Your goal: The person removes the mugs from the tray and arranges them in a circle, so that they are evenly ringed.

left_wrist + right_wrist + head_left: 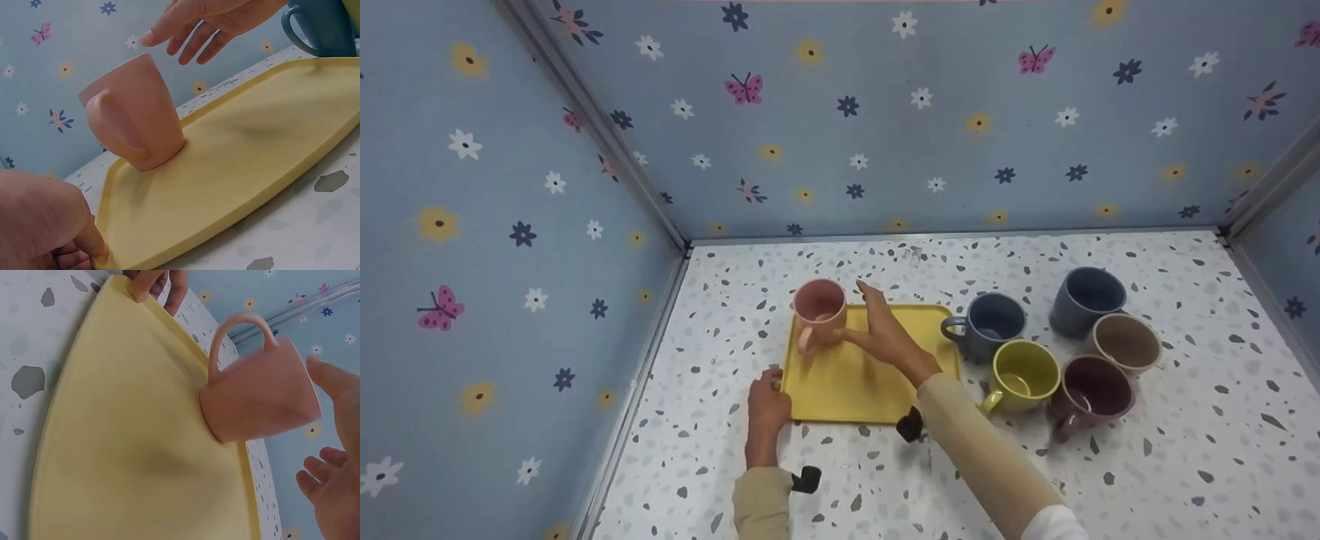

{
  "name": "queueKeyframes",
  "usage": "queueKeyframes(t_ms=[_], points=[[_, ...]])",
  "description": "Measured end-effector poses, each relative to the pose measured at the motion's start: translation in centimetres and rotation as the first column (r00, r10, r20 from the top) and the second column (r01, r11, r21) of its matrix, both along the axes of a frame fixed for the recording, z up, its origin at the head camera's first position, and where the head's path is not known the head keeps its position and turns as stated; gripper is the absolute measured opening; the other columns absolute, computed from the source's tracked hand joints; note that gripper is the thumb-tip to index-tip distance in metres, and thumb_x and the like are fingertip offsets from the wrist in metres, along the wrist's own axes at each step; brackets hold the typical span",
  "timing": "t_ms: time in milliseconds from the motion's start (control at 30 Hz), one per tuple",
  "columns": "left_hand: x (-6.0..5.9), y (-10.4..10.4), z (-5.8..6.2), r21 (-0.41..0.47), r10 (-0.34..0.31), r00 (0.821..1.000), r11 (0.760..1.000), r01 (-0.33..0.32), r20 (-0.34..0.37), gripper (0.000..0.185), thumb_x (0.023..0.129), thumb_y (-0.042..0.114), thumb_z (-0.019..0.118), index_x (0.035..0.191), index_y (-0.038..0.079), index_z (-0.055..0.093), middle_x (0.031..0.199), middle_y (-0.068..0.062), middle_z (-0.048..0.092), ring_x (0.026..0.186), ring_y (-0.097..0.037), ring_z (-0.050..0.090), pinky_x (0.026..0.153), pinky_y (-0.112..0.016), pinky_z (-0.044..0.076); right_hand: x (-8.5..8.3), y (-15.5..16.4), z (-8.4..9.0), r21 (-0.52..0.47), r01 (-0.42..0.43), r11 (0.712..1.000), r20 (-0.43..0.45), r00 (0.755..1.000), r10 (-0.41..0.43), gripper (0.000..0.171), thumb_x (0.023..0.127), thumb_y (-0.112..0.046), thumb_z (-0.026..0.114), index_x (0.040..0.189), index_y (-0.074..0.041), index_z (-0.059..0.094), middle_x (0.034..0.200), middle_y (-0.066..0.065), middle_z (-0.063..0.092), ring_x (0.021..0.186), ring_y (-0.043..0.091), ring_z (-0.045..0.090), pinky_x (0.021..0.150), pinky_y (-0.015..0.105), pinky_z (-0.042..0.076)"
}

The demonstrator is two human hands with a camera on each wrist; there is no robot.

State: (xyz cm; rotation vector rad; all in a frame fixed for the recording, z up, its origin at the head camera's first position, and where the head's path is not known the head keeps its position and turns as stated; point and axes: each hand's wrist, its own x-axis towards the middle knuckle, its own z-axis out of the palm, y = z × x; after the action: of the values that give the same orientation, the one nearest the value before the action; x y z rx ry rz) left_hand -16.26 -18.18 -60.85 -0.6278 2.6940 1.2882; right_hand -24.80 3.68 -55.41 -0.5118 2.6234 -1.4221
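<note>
On the far left part of a yellow tray [855, 386] stands a pink mug [825, 330], upright, its handle facing the near side. My left hand [769, 406] grips the tray's near left edge; the left wrist view shows its thumb [93, 239] on the rim with the other fingers curled at the edge. To the right of the mug, my right hand [889, 336] holds nothing, its fingers extended and thumb spread apart. In the right wrist view, a gap shows between most of that hand [340, 461] and the mug, with the thumb near its rim.
Right of the tray stand a blue mug [986, 341], a yellow-green mug [1020, 397], a maroon mug [1091, 416], a beige mug [1144, 364] and a darker blue mug [1069, 311], close together on a speckled white table [1200, 472]. Flower-patterned walls [885, 135] enclose the table.
</note>
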Motion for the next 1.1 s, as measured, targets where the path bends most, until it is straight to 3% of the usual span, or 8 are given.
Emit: queueKeyframes(t_ms=[500, 900, 1100], points=[[0.3, 0.1, 0.0, -0.003, -0.011, 1.0, 1.0, 0.011, -0.025, 0.042, 0.082, -0.005, 0.044, 0.122, -0.001, 0.057, 0.105, -0.022, 0.058, 0.096, -0.031, 0.056, 0.085, -0.044, 0.046, -0.7, -2.3, 0.0, -0.077, -0.016, 0.997, 0.053, 0.998, 0.02, 0.106, 0.078, -0.047, 0.074, 0.154, -0.019, 0.005, 0.161, 0.006, 0.009, 0.146, 0.023, 0.019, 0.116, 0.041, 0.018], [-0.2, 0.0, -0.1, -0.004, 0.0, 1.0, 1.0, 0.0, -0.026, 0.042, 0.085, -0.004, 0.042, 0.123, -0.001, 0.057, 0.104, -0.021, 0.061, 0.097, -0.031, 0.057, 0.087, -0.044, 0.045, -1.8, -3.1, 0.8, -0.119, -0.058, 0.991, 0.056, 0.996, 0.065, 0.105, 0.081, -0.036, 0.074, 0.154, -0.012, 0.003, 0.159, 0.009, 0.017, 0.143, 0.023, 0.025, 0.116, 0.039, 0.021], [-0.1, -0.1, -0.1, -0.007, 0.001, 1.0, 1.0, -0.001, -0.026, 0.041, 0.084, -0.004, 0.043, 0.122, 0.0, 0.058, 0.103, -0.02, 0.06, 0.095, -0.03, 0.056, 0.085, -0.044, 0.045, -2.0, -3.6, 0.3, -0.097, -0.07, 0.993, 0.076, 0.994, 0.077, 0.115, 0.075, -0.041, 0.079, 0.154, -0.018, -0.001, 0.158, 0.007, 0.019, 0.142, 0.02, 0.027, 0.116, 0.037, 0.022]])
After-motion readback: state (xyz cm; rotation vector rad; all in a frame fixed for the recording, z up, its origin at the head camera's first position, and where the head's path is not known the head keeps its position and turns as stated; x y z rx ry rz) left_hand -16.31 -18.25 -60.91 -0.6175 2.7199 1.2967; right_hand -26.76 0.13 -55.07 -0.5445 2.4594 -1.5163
